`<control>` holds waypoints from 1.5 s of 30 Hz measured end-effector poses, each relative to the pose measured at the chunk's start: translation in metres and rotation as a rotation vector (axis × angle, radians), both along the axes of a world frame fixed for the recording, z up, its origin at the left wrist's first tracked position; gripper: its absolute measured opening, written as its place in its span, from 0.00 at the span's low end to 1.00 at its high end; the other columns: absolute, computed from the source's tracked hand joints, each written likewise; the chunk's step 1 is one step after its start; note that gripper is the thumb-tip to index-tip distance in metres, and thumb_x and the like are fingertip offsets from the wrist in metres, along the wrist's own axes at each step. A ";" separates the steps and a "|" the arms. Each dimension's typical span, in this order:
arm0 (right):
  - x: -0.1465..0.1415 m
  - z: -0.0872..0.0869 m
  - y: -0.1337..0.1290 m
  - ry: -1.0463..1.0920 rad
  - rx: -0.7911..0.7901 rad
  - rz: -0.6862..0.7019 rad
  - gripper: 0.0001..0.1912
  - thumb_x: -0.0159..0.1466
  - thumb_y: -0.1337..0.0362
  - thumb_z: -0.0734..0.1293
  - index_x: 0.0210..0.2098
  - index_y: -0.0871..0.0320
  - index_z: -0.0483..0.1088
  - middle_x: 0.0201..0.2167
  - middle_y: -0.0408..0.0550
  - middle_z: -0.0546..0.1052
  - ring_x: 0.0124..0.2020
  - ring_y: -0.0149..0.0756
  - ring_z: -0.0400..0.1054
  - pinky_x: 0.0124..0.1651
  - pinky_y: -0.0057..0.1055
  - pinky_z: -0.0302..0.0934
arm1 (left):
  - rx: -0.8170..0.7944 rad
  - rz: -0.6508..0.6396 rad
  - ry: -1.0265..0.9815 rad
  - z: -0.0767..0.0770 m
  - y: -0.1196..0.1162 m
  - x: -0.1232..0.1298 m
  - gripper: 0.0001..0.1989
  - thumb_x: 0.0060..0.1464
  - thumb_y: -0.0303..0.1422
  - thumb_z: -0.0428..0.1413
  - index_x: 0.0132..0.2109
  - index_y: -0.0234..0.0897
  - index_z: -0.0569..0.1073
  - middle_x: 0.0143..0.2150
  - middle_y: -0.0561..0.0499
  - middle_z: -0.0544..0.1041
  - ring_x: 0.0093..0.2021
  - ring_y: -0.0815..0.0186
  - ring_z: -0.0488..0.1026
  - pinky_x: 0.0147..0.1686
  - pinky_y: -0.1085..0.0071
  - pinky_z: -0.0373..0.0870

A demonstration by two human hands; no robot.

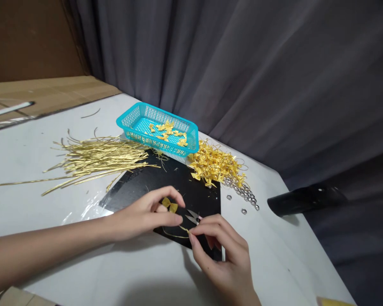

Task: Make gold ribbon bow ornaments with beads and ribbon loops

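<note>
A small yellow ribbon bow (170, 205) shows inside the curl of my left hand (147, 210), against its bent fingers. The thumb and forefinger of that hand are apart. My right hand (225, 250) pinches a thin gold cord (183, 229) between thumb and forefinger. From there the cord loops left, toward the left thumb. Small thread snips (194, 217) have their blades pointing left, just beyond the right fingers. Whether the right hand holds them or they lie on the black board (198, 193) is hidden.
Gold cords (98, 159) lie in a bundle at left. Behind the board, a turquoise basket (161, 146) holds several yellow bows. A heap of corded bows (215, 163) and silver beads (245, 193) are at right, near a black tube-shaped object (293, 202). A grey curtain (242, 63) hangs behind the table.
</note>
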State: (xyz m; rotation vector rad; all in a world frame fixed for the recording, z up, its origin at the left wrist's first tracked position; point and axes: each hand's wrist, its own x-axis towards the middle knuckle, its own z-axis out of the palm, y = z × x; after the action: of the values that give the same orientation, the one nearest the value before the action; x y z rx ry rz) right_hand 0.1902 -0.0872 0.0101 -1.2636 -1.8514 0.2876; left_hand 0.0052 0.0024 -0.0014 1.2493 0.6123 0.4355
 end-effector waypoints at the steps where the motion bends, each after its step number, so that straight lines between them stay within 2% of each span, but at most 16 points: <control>1: 0.000 0.000 0.000 0.000 -0.003 -0.001 0.07 0.58 0.75 0.67 0.32 0.58 0.72 0.26 0.44 0.72 0.21 0.27 0.63 0.20 0.24 0.56 | -0.030 0.032 -0.008 0.001 0.000 0.000 0.18 0.54 0.39 0.58 0.49 0.37 0.66 0.17 0.64 0.56 0.17 0.74 0.51 0.16 0.79 0.47; 3: 0.000 -0.001 0.000 0.001 -0.003 -0.002 0.07 0.59 0.75 0.67 0.31 0.58 0.72 0.26 0.45 0.72 0.21 0.27 0.63 0.21 0.24 0.57 | -0.092 0.075 -0.036 0.004 0.000 0.001 0.19 0.54 0.39 0.57 0.51 0.38 0.65 0.19 0.63 0.62 0.15 0.75 0.53 0.13 0.80 0.51; 5: 0.001 -0.001 0.001 -0.004 -0.005 -0.006 0.06 0.59 0.74 0.66 0.31 0.58 0.72 0.26 0.45 0.72 0.21 0.27 0.63 0.21 0.24 0.57 | -0.141 0.073 -0.060 0.006 -0.001 0.002 0.16 0.52 0.37 0.58 0.47 0.38 0.67 0.30 0.55 0.72 0.15 0.76 0.61 0.12 0.79 0.58; 7: 0.001 -0.001 0.001 -0.013 -0.011 -0.009 0.06 0.59 0.74 0.66 0.31 0.58 0.72 0.26 0.45 0.72 0.21 0.27 0.62 0.21 0.24 0.56 | -0.176 0.031 -0.071 0.008 -0.001 0.004 0.13 0.51 0.36 0.59 0.43 0.36 0.70 0.44 0.46 0.74 0.21 0.73 0.71 0.16 0.77 0.65; 8: 0.001 -0.002 0.002 -0.018 -0.012 -0.009 0.06 0.60 0.74 0.66 0.31 0.58 0.72 0.26 0.45 0.72 0.21 0.27 0.62 0.21 0.24 0.56 | -0.193 0.006 -0.074 0.007 -0.002 0.005 0.12 0.51 0.36 0.59 0.42 0.35 0.71 0.46 0.44 0.74 0.25 0.69 0.75 0.20 0.75 0.69; 11: 0.001 -0.003 0.002 -0.022 -0.011 -0.013 0.05 0.60 0.73 0.66 0.32 0.57 0.72 0.26 0.44 0.72 0.21 0.27 0.61 0.21 0.24 0.56 | -0.225 -0.033 -0.065 0.003 -0.003 0.006 0.11 0.50 0.33 0.60 0.40 0.32 0.73 0.37 0.46 0.78 0.32 0.65 0.76 0.32 0.70 0.73; 14: 0.001 -0.003 0.002 -0.034 -0.018 -0.013 0.06 0.60 0.73 0.66 0.32 0.58 0.72 0.26 0.45 0.72 0.22 0.28 0.62 0.22 0.25 0.57 | -0.203 -0.036 -0.033 -0.003 -0.003 0.006 0.08 0.48 0.30 0.61 0.37 0.32 0.74 0.30 0.49 0.79 0.31 0.68 0.74 0.36 0.71 0.70; 19: 0.000 -0.004 0.001 -0.031 -0.013 0.000 0.06 0.60 0.74 0.66 0.32 0.59 0.72 0.27 0.46 0.72 0.23 0.29 0.64 0.23 0.24 0.57 | -0.154 -0.037 -0.003 -0.009 -0.003 0.006 0.06 0.47 0.29 0.62 0.34 0.32 0.76 0.28 0.51 0.78 0.28 0.70 0.72 0.31 0.75 0.68; 26: -0.001 -0.006 0.001 -0.039 -0.011 0.009 0.06 0.60 0.75 0.66 0.33 0.58 0.72 0.27 0.46 0.72 0.24 0.30 0.65 0.24 0.25 0.59 | -0.132 -0.028 0.006 -0.010 -0.003 0.007 0.03 0.47 0.28 0.60 0.30 0.32 0.75 0.23 0.54 0.75 0.23 0.72 0.69 0.26 0.77 0.65; 31: 0.000 -0.005 0.002 -0.051 -0.001 0.004 0.06 0.60 0.74 0.66 0.33 0.58 0.72 0.27 0.46 0.73 0.24 0.30 0.66 0.24 0.25 0.59 | -0.085 -0.026 0.042 -0.010 -0.003 0.007 0.06 0.47 0.31 0.61 0.30 0.31 0.76 0.19 0.56 0.70 0.20 0.74 0.63 0.23 0.78 0.59; 38: 0.000 -0.003 0.002 -0.080 0.024 0.000 0.06 0.60 0.74 0.66 0.32 0.58 0.72 0.26 0.46 0.73 0.25 0.31 0.67 0.28 0.27 0.64 | -0.048 -0.038 0.073 -0.009 -0.002 0.006 0.11 0.48 0.37 0.61 0.31 0.31 0.76 0.20 0.57 0.67 0.21 0.74 0.58 0.22 0.78 0.53; 45: -0.001 -0.006 0.002 -0.113 0.029 0.003 0.06 0.60 0.74 0.66 0.34 0.58 0.73 0.27 0.47 0.74 0.26 0.32 0.69 0.29 0.27 0.65 | 0.056 -0.027 0.124 -0.003 -0.003 0.006 0.11 0.50 0.35 0.60 0.31 0.29 0.76 0.20 0.58 0.62 0.22 0.74 0.54 0.22 0.77 0.49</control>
State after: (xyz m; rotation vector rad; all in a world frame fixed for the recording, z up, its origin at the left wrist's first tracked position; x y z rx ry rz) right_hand 0.1896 -0.0853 0.0046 -1.2799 -1.9467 0.1937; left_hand 0.0110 -0.0005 -0.0048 1.3438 0.6911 0.3563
